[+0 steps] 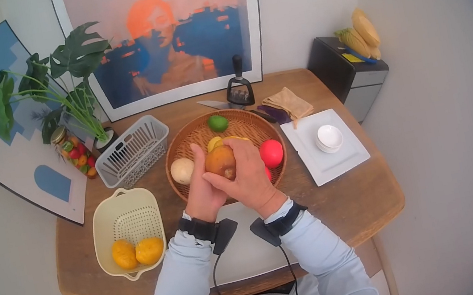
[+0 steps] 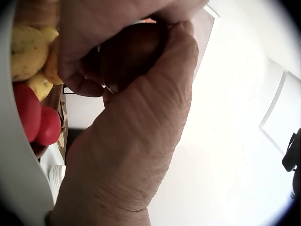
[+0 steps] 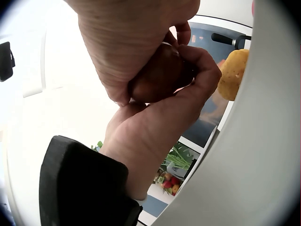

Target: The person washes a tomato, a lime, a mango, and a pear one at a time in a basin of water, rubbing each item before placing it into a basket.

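A round brown-orange fruit (image 1: 220, 161) is held between both hands above the wicker basket (image 1: 177, 187). My left hand (image 1: 203, 192) grips it from the left and below. The right hand (image 1: 248, 173) wraps over its right side, fingers curled round it. Dark and shaded, the fruit (image 3: 157, 77) shows between the two hands in the right wrist view; the palms hide much of it. Around the hands in the basket lie a green fruit (image 1: 218, 123), a cream-coloured round one (image 1: 183, 171), red ones (image 1: 272, 153) and yellow ones (image 1: 214, 143).
A pale yellow colander (image 1: 102, 223) with two orange fruits (image 1: 136, 253) stands left, below a grey basket (image 1: 125, 156). Right is a white square plate (image 1: 340, 167) with small white bowls (image 1: 329, 137). Behind are a cloth (image 1: 288, 103), a knife (image 1: 214, 105) and a black-handled tool (image 1: 239, 87).
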`<state>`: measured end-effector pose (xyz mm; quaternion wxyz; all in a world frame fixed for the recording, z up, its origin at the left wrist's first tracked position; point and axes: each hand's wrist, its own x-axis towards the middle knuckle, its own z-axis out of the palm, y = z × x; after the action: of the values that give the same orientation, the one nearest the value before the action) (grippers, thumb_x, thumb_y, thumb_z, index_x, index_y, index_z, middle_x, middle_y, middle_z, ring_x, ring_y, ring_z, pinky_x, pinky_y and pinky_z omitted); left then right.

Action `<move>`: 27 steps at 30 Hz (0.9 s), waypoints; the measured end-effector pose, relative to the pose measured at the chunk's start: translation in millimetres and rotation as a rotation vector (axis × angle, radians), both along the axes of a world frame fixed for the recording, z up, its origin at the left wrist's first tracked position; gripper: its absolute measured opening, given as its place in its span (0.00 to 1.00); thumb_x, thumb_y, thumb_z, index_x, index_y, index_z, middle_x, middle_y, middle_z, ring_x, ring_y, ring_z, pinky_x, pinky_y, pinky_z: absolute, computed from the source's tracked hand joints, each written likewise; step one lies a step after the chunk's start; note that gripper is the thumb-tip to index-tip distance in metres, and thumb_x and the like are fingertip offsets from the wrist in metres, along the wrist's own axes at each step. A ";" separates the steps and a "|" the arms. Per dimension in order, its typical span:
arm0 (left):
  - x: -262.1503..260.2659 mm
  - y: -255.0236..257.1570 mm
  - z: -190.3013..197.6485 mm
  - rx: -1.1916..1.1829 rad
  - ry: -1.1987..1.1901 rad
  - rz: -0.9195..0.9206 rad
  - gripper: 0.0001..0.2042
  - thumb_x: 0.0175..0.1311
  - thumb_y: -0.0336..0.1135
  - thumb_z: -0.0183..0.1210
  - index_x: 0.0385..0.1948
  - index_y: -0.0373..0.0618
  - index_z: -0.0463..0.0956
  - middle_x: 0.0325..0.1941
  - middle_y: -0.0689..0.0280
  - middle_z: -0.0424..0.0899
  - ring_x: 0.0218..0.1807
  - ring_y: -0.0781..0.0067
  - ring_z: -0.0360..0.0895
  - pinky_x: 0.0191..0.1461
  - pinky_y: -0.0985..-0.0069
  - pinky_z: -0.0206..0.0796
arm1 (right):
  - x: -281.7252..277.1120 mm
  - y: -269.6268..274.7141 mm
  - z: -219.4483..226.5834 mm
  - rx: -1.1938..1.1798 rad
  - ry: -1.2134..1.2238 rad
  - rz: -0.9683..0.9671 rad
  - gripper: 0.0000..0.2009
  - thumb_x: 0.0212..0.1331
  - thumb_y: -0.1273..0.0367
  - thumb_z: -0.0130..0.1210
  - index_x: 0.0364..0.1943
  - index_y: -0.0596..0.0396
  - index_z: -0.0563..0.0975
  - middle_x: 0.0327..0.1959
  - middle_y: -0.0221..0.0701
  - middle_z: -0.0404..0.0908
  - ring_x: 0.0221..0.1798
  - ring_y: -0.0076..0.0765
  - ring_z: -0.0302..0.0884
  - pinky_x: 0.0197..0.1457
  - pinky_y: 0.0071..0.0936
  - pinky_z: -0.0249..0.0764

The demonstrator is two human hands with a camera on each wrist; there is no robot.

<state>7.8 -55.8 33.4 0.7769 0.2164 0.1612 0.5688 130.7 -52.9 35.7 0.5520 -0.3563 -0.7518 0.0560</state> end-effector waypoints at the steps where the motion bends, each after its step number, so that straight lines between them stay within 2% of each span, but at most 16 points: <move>1: -0.4 1.7 -3.2 0.005 0.008 0.022 0.27 0.72 0.60 0.47 0.59 0.45 0.70 0.58 0.62 0.77 0.60 0.64 0.75 0.63 0.65 0.68 | 0.0 -1.5 4.0 0.011 0.003 0.014 0.32 0.47 0.59 0.70 0.55 0.59 0.70 0.52 0.44 0.75 0.53 0.55 0.71 0.57 0.44 0.67; 5: 2.1 0.6 1.7 0.054 0.076 0.073 0.24 0.73 0.54 0.49 0.59 0.45 0.71 0.59 0.62 0.77 0.60 0.64 0.74 0.65 0.66 0.66 | 0.5 6.2 -6.4 0.017 -0.002 0.039 0.29 0.52 0.59 0.67 0.54 0.60 0.71 0.51 0.44 0.75 0.52 0.55 0.71 0.57 0.44 0.68; 8: 4.1 5.9 -8.7 -0.038 0.008 0.068 0.22 0.73 0.51 0.49 0.58 0.44 0.71 0.59 0.61 0.77 0.60 0.64 0.75 0.66 0.66 0.66 | 5.1 9.9 -9.2 -0.001 -0.009 0.061 0.26 0.55 0.60 0.65 0.54 0.60 0.71 0.51 0.45 0.75 0.52 0.55 0.71 0.56 0.44 0.67; 14: -1.0 -4.9 4.0 0.005 -0.050 0.019 0.23 0.71 0.52 0.52 0.58 0.45 0.71 0.56 0.60 0.79 0.59 0.63 0.75 0.66 0.65 0.65 | -3.7 -5.4 7.2 0.081 0.009 0.006 0.23 0.58 0.61 0.62 0.53 0.60 0.72 0.50 0.44 0.75 0.52 0.55 0.71 0.56 0.44 0.67; 17: -1.4 9.2 -14.4 -0.045 -0.079 0.005 0.23 0.71 0.52 0.51 0.58 0.45 0.71 0.58 0.61 0.78 0.60 0.63 0.74 0.66 0.65 0.65 | -2.2 0.7 -0.3 0.037 0.027 0.025 0.22 0.59 0.62 0.61 0.53 0.60 0.72 0.49 0.44 0.75 0.51 0.55 0.71 0.55 0.45 0.67; 20: 3.8 6.3 -11.1 -0.054 -0.087 0.019 0.22 0.74 0.51 0.48 0.60 0.47 0.70 0.60 0.62 0.76 0.62 0.64 0.73 0.67 0.65 0.65 | 2.1 2.6 -0.1 0.044 0.034 0.016 0.19 0.61 0.64 0.58 0.53 0.60 0.72 0.48 0.44 0.76 0.50 0.54 0.71 0.53 0.45 0.67; 23: 7.7 1.1 1.7 0.044 0.000 0.008 0.20 0.76 0.50 0.45 0.59 0.48 0.69 0.59 0.63 0.75 0.61 0.67 0.73 0.64 0.67 0.67 | 2.0 1.0 1.5 0.031 0.095 -0.002 0.17 0.64 0.64 0.55 0.52 0.60 0.72 0.46 0.43 0.76 0.49 0.54 0.71 0.52 0.45 0.67; 26: 0.0 4.0 0.5 0.012 0.046 -0.130 0.20 0.77 0.50 0.44 0.60 0.51 0.68 0.61 0.64 0.74 0.62 0.67 0.72 0.65 0.66 0.67 | 6.2 7.3 -4.9 -0.021 0.055 -0.032 0.17 0.65 0.64 0.54 0.52 0.60 0.73 0.46 0.43 0.77 0.48 0.55 0.71 0.52 0.44 0.68; 27: 0.4 4.2 0.1 0.017 0.048 -0.119 0.21 0.77 0.52 0.44 0.61 0.51 0.69 0.61 0.64 0.74 0.63 0.67 0.72 0.65 0.66 0.67 | 6.4 8.7 -6.0 -0.024 0.056 -0.034 0.17 0.65 0.64 0.54 0.52 0.60 0.73 0.46 0.44 0.77 0.48 0.55 0.71 0.52 0.44 0.68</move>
<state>8.3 -51.6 33.5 0.8034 0.2457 0.1618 0.5177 137.1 -44.2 29.7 0.5694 -0.3740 -0.7291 0.0658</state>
